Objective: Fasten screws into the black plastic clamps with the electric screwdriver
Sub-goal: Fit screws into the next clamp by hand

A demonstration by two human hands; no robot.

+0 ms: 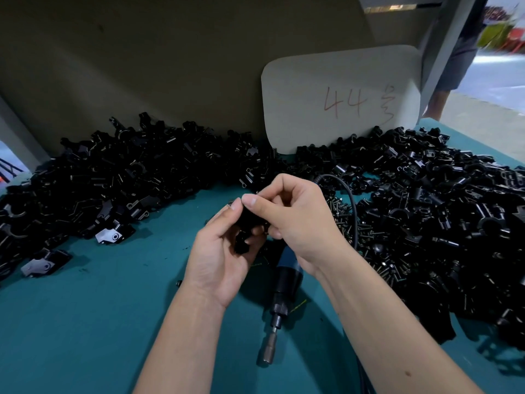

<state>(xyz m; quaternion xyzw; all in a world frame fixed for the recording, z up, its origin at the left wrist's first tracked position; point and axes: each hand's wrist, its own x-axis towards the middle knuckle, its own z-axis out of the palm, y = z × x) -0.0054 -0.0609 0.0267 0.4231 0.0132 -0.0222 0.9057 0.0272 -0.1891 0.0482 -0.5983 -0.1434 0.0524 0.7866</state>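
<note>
**Black clamp held in both hands above the table**

Black plastic clamp (246, 223) sits between both hands, raised over the teal table (85, 322), near its middle. Left hand (224, 251) cups it from below, fingers curled round its lower part, thumb pressed to its upper edge. Right hand (295, 220) grips it from the right and above, thumb tip meeting the left thumb, the remaining fingers folded in against the part. Whether a screw is seated cannot be told; the hands hide most of the clamp.

Electric screwdriver (281, 288) lies on the table directly under the right wrist, blue-and-black body, metal bit pointing toward the viewer; neither hand touches it. Its black cable (352, 206) curves away behind the right hand. Loose screws (341, 211) are scattered just right of the hands. Heaped clamps (113, 177) fill the left and far side, a second heap (440, 211) the right. White card (341, 100) marked "44" leans against the back panel.
</note>
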